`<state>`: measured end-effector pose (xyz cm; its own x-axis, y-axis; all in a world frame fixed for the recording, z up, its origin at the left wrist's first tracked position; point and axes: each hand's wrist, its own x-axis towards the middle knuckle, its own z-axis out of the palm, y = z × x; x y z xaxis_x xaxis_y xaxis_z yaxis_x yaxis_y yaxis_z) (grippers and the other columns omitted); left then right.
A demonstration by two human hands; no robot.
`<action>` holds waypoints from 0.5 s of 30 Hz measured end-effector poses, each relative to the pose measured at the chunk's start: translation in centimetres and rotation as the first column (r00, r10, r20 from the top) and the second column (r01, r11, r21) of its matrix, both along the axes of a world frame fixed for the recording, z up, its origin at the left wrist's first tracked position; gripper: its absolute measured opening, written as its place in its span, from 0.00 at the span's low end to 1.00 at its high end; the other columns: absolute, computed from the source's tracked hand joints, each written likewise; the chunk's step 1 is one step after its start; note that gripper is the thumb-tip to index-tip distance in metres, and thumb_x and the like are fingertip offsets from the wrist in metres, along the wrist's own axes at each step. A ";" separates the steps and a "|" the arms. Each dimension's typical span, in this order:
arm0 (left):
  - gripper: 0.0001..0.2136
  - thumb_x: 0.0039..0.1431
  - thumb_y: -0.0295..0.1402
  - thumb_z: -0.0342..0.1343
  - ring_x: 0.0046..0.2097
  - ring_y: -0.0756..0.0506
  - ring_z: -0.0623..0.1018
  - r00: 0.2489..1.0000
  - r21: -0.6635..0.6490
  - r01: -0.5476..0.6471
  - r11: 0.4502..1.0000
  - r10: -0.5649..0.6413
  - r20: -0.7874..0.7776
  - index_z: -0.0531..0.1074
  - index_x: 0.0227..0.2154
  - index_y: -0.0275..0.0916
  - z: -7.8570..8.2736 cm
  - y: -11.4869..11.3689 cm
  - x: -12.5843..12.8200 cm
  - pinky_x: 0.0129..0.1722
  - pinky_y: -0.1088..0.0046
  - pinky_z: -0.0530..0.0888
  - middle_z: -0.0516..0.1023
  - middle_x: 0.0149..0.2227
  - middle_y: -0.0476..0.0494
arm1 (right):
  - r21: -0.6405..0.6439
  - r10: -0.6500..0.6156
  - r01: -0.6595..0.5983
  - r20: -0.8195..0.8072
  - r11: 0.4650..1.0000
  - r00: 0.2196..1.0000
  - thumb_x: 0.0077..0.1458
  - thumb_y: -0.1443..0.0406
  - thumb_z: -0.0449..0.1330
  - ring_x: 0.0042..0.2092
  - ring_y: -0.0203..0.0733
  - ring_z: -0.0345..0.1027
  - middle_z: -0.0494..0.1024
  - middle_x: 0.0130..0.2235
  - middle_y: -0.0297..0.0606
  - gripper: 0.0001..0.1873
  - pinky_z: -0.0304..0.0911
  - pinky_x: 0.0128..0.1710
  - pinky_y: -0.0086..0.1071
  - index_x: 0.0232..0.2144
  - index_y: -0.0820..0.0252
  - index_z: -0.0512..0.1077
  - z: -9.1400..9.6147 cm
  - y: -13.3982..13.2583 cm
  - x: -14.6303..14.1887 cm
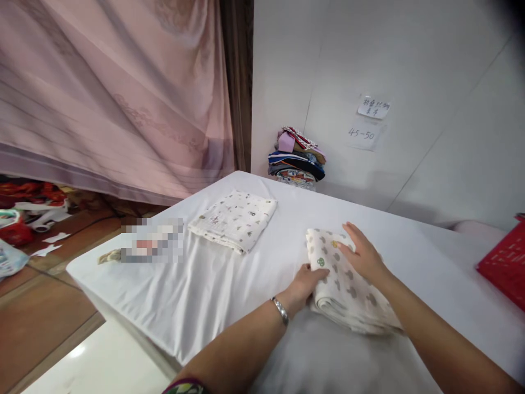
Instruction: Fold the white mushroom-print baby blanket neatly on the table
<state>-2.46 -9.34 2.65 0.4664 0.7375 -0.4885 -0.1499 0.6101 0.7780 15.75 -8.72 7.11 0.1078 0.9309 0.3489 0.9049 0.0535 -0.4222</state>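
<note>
A white cloth (pixel 353 301) printed with grey mushroom shapes, one green and one yellow, lies folded in several layers on the white-covered table. My left hand (pixel 307 283) grips its left edge, thumb on top and the other fingers out of sight around the side. Spread over the upper part of the same cloth is my right hand (pixel 364 256), its fingers stretched and apart. Further left, a second folded white cloth (pixel 235 219) with small scattered prints rests flat, away from both hands.
A pixelated item (pixel 150 242) with a tan end lies at the table's left edge. Beyond the table's far edge stands a pile of folded textiles (pixel 297 158) against the wall. A red container (pixel 504 262) is at the right. Pink curtains (pixel 135 98) hang on the left.
</note>
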 end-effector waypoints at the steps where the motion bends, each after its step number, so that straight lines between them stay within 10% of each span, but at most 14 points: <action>1: 0.28 0.42 0.36 0.64 0.40 0.39 0.78 1.000 0.005 0.026 1.000 -0.026 0.005 0.65 0.47 0.32 -0.2 0.0 0.0 0.36 0.67 0.75 0.76 0.43 0.33 | 0.021 0.005 -0.006 0.014 1.000 1.000 0.58 0.52 0.47 0.64 0.46 0.44 0.51 0.65 0.40 0.30 0.64 0.48 0.37 0.60 0.55 0.55 0.0 1.6 -0.7; 9: 0.23 0.39 0.31 0.64 0.42 0.40 0.77 0.985 0.164 0.064 0.984 -0.036 -0.166 0.70 0.42 0.33 -1.6 0.1 -0.5 0.39 0.67 0.74 0.78 0.40 0.38 | -0.403 0.102 0.006 0.246 0.915 0.964 0.61 0.56 0.43 0.62 0.47 0.50 0.63 0.59 0.43 0.25 0.43 0.60 0.47 0.56 0.59 0.60 -4.7 7.6 -1.4; 15: 0.23 0.41 0.35 0.62 0.43 0.40 0.76 0.932 0.258 0.149 0.954 -0.049 -0.359 0.69 0.42 0.35 -2.3 0.4 -0.4 0.39 0.67 0.73 0.77 0.42 0.40 | -0.490 0.117 0.027 0.261 0.872 0.958 0.61 0.53 0.41 0.56 0.47 0.60 0.65 0.58 0.44 0.28 0.57 0.52 0.34 0.57 0.60 0.62 -1.7 11.3 -0.8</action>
